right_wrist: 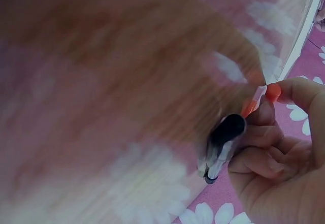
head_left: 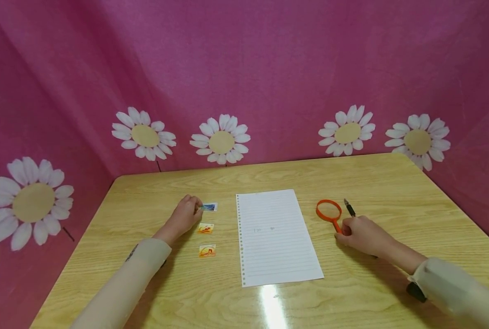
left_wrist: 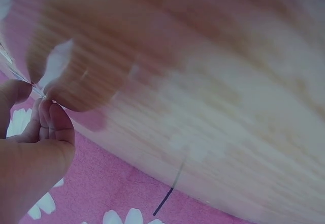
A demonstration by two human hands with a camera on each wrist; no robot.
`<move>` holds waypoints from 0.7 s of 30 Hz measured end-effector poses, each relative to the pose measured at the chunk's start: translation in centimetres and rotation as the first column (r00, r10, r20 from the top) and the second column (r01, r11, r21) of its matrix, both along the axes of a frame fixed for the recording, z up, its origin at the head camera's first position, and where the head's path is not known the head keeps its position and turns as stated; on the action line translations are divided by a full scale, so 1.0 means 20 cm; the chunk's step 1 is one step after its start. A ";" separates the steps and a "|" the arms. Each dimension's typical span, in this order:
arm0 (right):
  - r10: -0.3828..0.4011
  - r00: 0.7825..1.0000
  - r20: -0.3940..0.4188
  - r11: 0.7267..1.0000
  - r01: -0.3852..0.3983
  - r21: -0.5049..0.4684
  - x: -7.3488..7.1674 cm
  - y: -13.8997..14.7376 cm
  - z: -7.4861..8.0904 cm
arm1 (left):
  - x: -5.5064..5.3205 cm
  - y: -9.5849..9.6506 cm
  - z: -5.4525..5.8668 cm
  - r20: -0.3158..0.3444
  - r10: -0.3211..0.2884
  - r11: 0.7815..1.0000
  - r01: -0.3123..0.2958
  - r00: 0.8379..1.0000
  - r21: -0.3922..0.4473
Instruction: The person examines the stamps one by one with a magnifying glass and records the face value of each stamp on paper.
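My left hand [head_left: 185, 214] pinches the left edge of a blue postage stamp [head_left: 210, 207] between thumb and fingertips; the left wrist view shows a thin edge at the fingertips. Two yellow-orange stamps, an upper one [head_left: 205, 228] and a lower one [head_left: 207, 251], lie in a column below it. On the right, my right hand [head_left: 361, 234] grips the handle end of an orange magnifying glass [head_left: 336, 225], its round lens pointing away from me. A black pen [head_left: 350, 208] lies beside that hand, partly hidden by it, close to the curled fingers in the right wrist view.
Between the hands lies a sheet of lined paper [head_left: 277, 256] with punched holes down its left edge and a little handwriting. Everything rests on a wooden table [head_left: 178, 297]. A pink curtain [head_left: 277, 82] with white daisies hangs behind and at the sides.
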State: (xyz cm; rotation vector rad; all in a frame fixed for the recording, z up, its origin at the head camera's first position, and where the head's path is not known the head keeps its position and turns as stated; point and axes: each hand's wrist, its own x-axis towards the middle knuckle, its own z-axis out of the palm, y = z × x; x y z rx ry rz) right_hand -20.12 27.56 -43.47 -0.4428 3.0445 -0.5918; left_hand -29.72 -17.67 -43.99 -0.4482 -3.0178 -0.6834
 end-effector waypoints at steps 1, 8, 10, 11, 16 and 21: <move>0.003 1.000 -0.006 1.000 -0.003 -0.001 0.00 0.00 0.00 | 0.00 0.00 0.00 -0.002 -0.001 1.000 0.001 1.000 0.001; 0.023 0.999 -0.026 1.000 -0.024 -0.017 0.00 0.01 -0.01 | 0.02 -0.01 0.01 -0.016 -0.034 0.999 0.035 0.999 0.041; 0.024 0.999 -0.041 0.999 -0.025 -0.028 0.01 0.01 0.00 | 0.02 -0.01 0.01 -0.029 -0.051 0.997 0.052 0.998 0.062; 0.025 0.998 -0.051 0.999 -0.026 -0.033 0.01 0.02 0.00 | 0.03 -0.01 0.01 -0.032 -0.055 0.996 0.057 0.998 0.072; 0.043 0.995 -0.090 0.996 -0.050 -0.067 0.02 0.02 0.01 | 0.05 -0.01 0.02 -0.036 -0.059 0.993 0.062 0.998 0.098; 0.062 0.992 -0.113 0.992 -0.074 -0.101 0.02 0.03 0.01 | 0.07 -0.01 0.01 -0.069 -0.084 0.988 0.092 0.994 0.125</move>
